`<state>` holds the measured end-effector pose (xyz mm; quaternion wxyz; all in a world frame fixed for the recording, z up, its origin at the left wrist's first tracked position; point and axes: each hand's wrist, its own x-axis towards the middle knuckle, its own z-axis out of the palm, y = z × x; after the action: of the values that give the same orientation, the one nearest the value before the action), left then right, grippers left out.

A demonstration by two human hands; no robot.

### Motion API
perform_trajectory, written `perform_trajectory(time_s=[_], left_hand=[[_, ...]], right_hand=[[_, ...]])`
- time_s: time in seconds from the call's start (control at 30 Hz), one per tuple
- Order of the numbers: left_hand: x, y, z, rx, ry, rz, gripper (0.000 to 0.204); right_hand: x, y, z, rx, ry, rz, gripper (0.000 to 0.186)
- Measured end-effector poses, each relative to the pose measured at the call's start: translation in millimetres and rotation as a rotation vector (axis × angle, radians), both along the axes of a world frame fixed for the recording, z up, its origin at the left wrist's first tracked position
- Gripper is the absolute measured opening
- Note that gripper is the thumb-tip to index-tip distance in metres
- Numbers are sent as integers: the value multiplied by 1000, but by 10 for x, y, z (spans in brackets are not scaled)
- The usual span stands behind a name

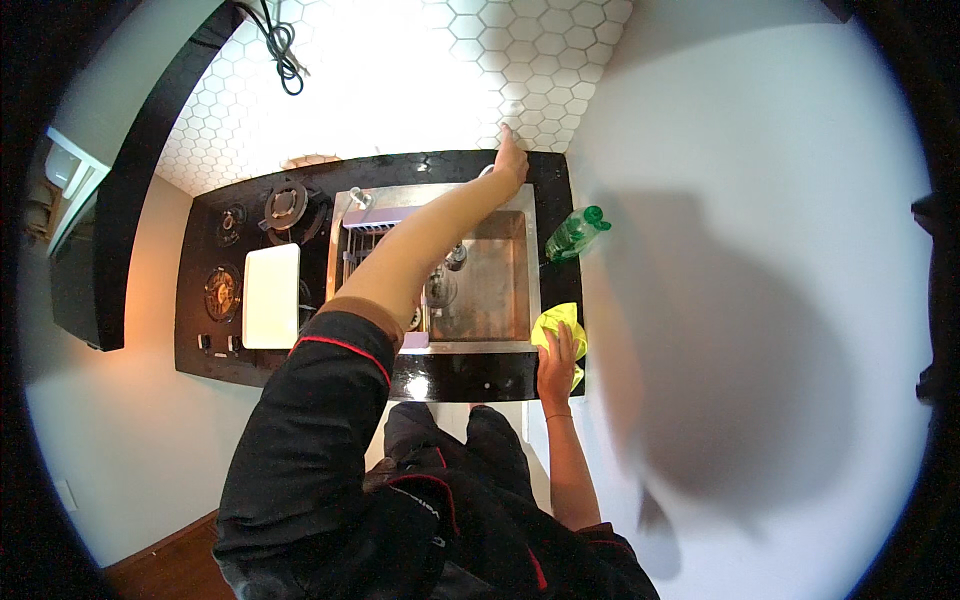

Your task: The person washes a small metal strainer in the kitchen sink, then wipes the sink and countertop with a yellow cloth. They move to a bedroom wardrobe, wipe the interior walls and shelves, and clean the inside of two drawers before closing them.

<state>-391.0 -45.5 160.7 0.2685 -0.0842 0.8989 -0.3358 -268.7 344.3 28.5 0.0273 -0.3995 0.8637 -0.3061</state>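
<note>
My left arm stretches across the sink (534,275) to the back of the counter. There my left hand (511,162) is open, one finger extended against or just before the hexagonal tiles; its other fingers are hard to make out. A small white curved piece (487,170) shows beside that wrist. At the counter's front right corner, my right hand (556,368) grips a bright yellow cloth (560,320), with part of it resting on the black counter edge. A green bottle (573,234) stands beyond the cloth, between sink and wall.
A lilac dish rack (378,217) sits in the sink's left side, partly behind my arm. A cream tray (271,298) lies on the gas stove, near a burner (287,203). A white wall (720,130) borders the right side. Black cable (282,45) hangs at the tiles.
</note>
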Motion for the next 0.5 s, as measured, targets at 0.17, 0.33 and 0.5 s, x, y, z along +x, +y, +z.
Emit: perform_trajectory(time_s=[0.17,0.33,0.5], left_hand=[[25,33,-195,-143,83,87,48],[208,59,94,316,533,370,49],[1568,482,477,912,1559,55,35]], right_hand=[[49,-327,343,-325,-223,-215,36],[-79,-1191,730,-609,-310,-279,35],[-767,-2432,567,-753,-129,-225,36]])
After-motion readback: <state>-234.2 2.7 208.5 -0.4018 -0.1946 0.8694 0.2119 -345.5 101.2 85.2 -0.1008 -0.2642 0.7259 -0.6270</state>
